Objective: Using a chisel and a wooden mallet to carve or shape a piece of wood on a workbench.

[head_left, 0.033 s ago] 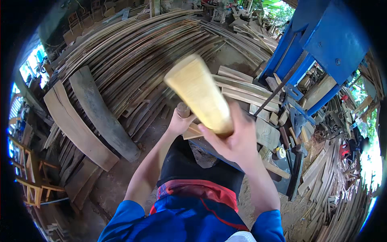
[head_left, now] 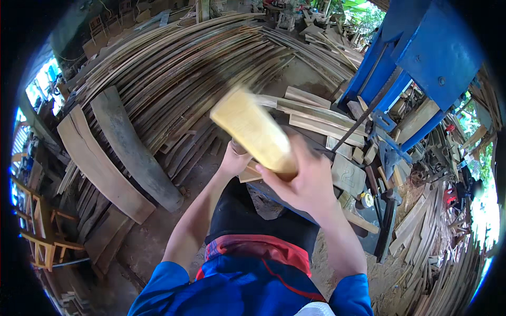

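My right hand [head_left: 304, 181] is closed round the narrower lower end of a pale yellow wooden mallet [head_left: 253, 126], a thick tapered piece smeared by motion. Its broad end points up and to the left. Just left of it, my left hand [head_left: 232, 160] wraps round an upright, round wooden handle [head_left: 240, 148]. The mallet partly covers that handle and the fingers. What the handle belongs to is hidden lower down. A pale piece of wood [head_left: 250, 175] shows below my left hand.
A blue machine [head_left: 440, 55] with a thin upright blade stands at the right. Cut boards [head_left: 321, 113] and a flat wooden piece [head_left: 348, 176] lie before it. Long planks [head_left: 184, 68] cover the far left floor; two curved slabs [head_left: 103, 163] lie nearer.
The mallet in my right hand has dropped slightly and shifted left, closer to the handle and covering more of it. My left hand stays in place.
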Demonstrator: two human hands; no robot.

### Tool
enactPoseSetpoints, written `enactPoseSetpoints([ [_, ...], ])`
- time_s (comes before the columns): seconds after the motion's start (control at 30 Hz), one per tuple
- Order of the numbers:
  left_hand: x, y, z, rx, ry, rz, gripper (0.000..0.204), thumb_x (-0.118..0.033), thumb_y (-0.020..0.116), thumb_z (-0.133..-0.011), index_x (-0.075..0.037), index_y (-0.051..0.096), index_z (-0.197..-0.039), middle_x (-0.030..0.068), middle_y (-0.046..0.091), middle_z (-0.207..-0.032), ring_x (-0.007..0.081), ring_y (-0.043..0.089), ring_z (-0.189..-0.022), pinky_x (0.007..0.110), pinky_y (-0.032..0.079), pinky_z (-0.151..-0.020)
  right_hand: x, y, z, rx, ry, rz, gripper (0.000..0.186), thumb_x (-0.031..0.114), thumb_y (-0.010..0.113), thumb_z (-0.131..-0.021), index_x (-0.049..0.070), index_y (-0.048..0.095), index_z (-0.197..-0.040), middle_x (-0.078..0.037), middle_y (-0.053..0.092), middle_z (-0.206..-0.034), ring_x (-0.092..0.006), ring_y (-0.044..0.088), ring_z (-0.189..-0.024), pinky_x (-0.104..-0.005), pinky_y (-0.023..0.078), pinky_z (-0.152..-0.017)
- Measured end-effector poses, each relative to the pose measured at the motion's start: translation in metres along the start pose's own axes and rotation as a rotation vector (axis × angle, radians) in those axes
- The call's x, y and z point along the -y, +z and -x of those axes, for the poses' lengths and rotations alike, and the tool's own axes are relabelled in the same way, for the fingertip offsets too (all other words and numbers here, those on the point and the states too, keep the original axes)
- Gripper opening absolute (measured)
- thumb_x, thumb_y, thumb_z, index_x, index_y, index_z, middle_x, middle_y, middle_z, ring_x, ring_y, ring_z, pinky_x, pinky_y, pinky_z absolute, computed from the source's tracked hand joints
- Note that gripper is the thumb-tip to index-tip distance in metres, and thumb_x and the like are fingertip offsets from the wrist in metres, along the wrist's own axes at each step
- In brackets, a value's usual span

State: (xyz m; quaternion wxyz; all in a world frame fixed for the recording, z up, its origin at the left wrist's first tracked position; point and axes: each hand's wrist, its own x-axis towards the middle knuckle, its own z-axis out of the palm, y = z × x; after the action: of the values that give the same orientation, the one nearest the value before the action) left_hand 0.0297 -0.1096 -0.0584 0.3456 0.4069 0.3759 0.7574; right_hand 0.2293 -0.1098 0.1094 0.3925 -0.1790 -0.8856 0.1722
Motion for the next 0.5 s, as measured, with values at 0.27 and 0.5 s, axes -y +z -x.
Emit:
enactPoseSetpoints([
  [0.27, 0.035, -0.031, 0.002, 0.0, 0.031, 0.012, 0.037, -0.006, 0.071, -0.083, -0.003, 0.059, -0.118, 0.0056, 0.065, -0.112, 0.0161, 0.062, -0.104, 0.032, 0.049, -0.09, 0.001, 0.012, 0.008, 0.078, 0.026, 0.003, 0.051, 0.041, 0.071, -0.079, 0.004, 0.054, -0.11, -0.018, 0.065, -0.075, -0.0387, 0.065, -0.063, -0.0452, 0.053, -0.057],
  [0.5, 0.008, -0.017, -0.001, 0.052, 0.126, -0.174, 0.037, -0.003, 0.073, -0.082, -0.003, 0.06, -0.117, 0.0051, 0.067, -0.111, 0.0143, 0.062, -0.105, 0.031, 0.05, -0.09, -0.008, 0.018, 0.01, 0.073, 0.07, -0.047, 0.049, 0.039, 0.071, -0.079, 0.001, 0.055, -0.105, -0.02, 0.065, -0.073, -0.0402, 0.064, -0.061, -0.0461, 0.053, -0.056],
])
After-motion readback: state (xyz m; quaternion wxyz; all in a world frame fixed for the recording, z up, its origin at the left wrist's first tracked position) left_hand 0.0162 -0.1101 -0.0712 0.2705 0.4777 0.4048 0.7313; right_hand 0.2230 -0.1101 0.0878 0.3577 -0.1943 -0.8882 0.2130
